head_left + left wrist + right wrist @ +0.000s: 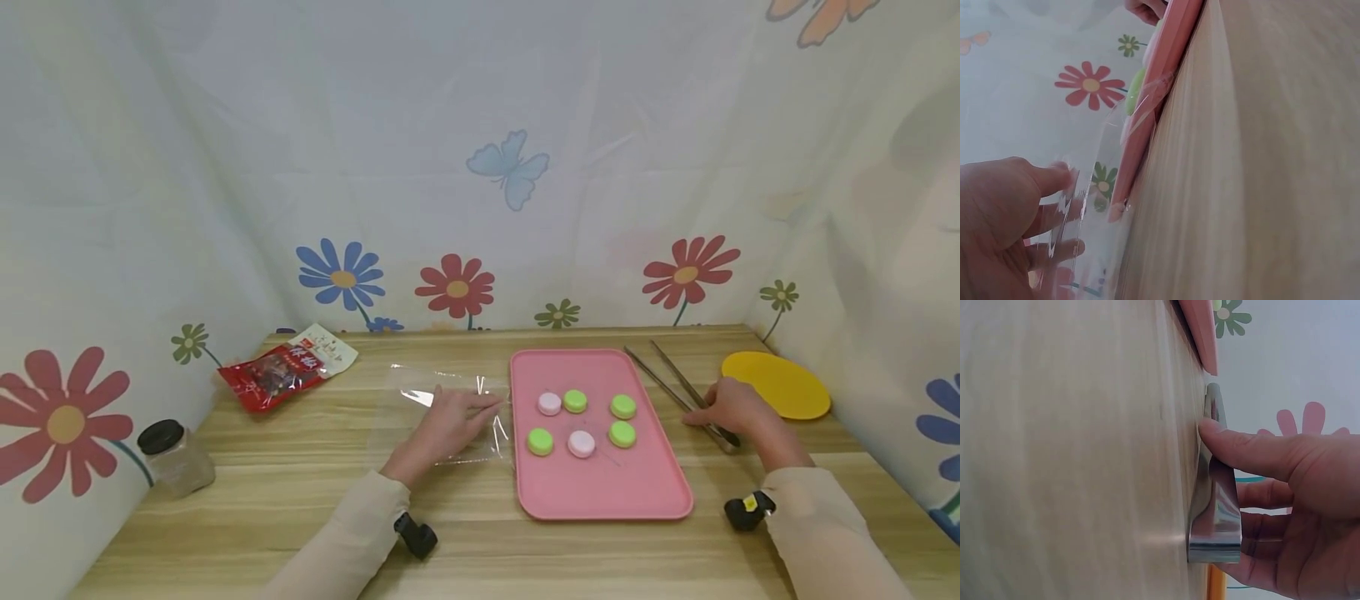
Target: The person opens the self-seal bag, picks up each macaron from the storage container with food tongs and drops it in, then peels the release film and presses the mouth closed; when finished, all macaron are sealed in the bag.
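My left hand [450, 423] holds the edge of a clear plastic bag [408, 404] between thumb and fingers, beside the left rim of a pink tray [600, 492]. In the left wrist view the bag's film [1094, 206] stands up off the wood, with fingers showing through it. My right hand [738, 408] has its thumb and fingers around the bent end of metal tongs [1216, 512], which lie right of the tray with their arms [660, 379] pointing away. On the tray sit several green macarons [540, 442] and two pink macarons [581, 444].
A yellow oval plate [780, 385] lies behind the right hand. At the back left is a red snack packet [277, 375]; a black-lidded jar [176, 458] stands at the left edge of the wooden table [465, 517]. Flower-printed cloth [585, 208] hangs around the table.
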Tool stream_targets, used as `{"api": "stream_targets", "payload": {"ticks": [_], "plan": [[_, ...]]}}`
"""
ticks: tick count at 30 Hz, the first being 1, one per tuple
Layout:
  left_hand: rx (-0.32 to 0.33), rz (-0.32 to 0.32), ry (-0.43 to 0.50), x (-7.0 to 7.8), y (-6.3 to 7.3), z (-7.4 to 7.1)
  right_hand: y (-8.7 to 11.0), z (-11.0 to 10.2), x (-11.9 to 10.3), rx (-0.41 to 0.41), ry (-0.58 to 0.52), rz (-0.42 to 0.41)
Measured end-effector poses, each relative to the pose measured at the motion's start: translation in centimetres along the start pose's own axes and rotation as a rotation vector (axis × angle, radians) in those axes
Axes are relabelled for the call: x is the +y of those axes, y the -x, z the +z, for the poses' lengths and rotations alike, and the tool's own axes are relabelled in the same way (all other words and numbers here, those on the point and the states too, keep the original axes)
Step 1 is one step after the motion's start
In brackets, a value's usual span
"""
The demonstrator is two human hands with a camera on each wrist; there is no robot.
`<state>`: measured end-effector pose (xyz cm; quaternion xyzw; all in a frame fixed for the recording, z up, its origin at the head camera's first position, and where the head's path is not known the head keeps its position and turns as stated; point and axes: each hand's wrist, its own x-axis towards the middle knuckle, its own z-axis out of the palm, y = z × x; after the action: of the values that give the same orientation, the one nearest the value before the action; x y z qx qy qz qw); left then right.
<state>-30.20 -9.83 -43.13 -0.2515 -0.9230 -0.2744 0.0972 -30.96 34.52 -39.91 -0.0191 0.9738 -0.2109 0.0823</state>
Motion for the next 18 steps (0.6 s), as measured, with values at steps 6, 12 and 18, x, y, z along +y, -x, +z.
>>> {"api": "stream_targets", "payload": {"ticks": [6, 12, 18], "plan": [[0.010, 0.012, -0.002, -0.24, -0.12, 0.09, -0.03, -0.21, 0.22, 0.012, 0.019, -0.017], [-0.011, -0.009, 0.014, -0.23, -0.04, -0.04, 0.05, -0.37, 0.41, 0.018, 0.022, -0.027], [-0.009, -0.001, 0.041, -0.25, 0.09, -0.06, 0.20, -0.52, 0.99, 0.021, -0.011, -0.022]]}}
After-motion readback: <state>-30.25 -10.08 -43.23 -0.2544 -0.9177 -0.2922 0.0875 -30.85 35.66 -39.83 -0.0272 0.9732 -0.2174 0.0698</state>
